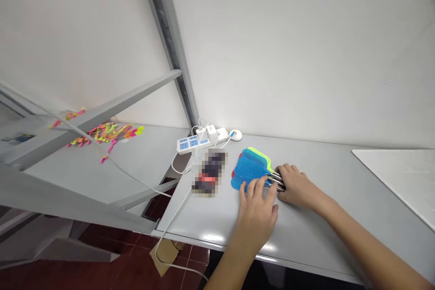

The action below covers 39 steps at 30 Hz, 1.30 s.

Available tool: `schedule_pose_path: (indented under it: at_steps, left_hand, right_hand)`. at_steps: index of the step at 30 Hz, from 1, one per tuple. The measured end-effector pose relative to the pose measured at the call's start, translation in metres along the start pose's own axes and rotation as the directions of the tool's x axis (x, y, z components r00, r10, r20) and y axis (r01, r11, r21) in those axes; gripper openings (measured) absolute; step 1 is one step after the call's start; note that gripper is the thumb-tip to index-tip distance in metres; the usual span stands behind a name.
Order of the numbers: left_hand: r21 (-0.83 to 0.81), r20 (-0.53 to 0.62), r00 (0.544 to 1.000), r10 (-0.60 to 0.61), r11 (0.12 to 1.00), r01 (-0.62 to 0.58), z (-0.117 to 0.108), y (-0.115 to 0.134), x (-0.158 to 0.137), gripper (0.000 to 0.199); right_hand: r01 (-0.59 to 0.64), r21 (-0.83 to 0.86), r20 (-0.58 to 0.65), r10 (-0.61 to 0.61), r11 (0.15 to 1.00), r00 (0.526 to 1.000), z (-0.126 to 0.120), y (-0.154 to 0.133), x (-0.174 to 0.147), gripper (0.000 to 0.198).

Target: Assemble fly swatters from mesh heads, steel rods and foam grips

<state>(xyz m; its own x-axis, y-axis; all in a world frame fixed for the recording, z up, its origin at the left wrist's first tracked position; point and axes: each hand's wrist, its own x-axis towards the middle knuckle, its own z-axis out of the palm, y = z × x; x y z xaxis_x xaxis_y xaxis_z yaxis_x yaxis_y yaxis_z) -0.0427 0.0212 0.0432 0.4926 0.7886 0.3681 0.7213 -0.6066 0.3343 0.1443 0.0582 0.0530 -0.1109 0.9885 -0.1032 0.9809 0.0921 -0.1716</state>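
Note:
Several fly swatters [252, 168] lie stacked on the grey shelf, with blue, yellow-green and red mesh heads overlapping and metal handles together. My right hand [295, 185] is closed round the bundled handles just behind the heads. My left hand [257, 210] rests at the near edge of the blue heads, its fingers spread and fingertips touching them. The far ends of the handles are hidden under my right hand.
Left of the swatters lies a blurred-out phone-like object [210, 174]. Behind it are a white power strip [193, 143] with plugs and a round white device [235, 135]. Colourful small items [107, 133] lie on the left shelf. A white panel [401, 176] is at right.

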Motion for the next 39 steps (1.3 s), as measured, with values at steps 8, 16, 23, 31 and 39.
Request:
schedule_pose_path:
  at_steps: [8, 16, 23, 31, 39]
  left_hand:
    - [0.206, 0.097, 0.994, -0.050, 0.978, 0.029, 0.013, -0.012, 0.060, 0.075]
    - [0.251, 0.235, 0.970, -0.063, 0.968, 0.002, 0.027, -0.034, 0.134, 0.032]
    - [0.226, 0.348, 0.937, 0.030, 0.967, -0.115, 0.022, -0.058, 0.162, 0.037]
    - [0.239, 0.377, 0.923, 0.073, 0.956, -0.173, 0.017, -0.064, 0.170, 0.042]
    - [0.317, 0.317, 0.948, 0.035, 0.938, -0.141, 0.036, -0.036, 0.170, 0.042]
  right_hand:
    - [0.220, -0.011, 0.059, -0.219, 0.975, 0.974, -0.012, 0.016, 0.036, 0.031]
    - [0.304, -0.085, 0.007, -0.305, 0.949, 0.952, -0.018, 0.036, 0.082, 0.021]
    - [0.258, -0.143, -0.086, -0.272, 0.955, 0.958, -0.012, 0.039, 0.099, 0.023]
    - [0.243, -0.211, -0.190, -0.284, 0.947, 0.940, -0.011, 0.065, 0.079, 0.042]
    - [0.195, -0.215, -0.251, -0.247, 0.957, 0.936, -0.004, 0.083, 0.064, 0.050]
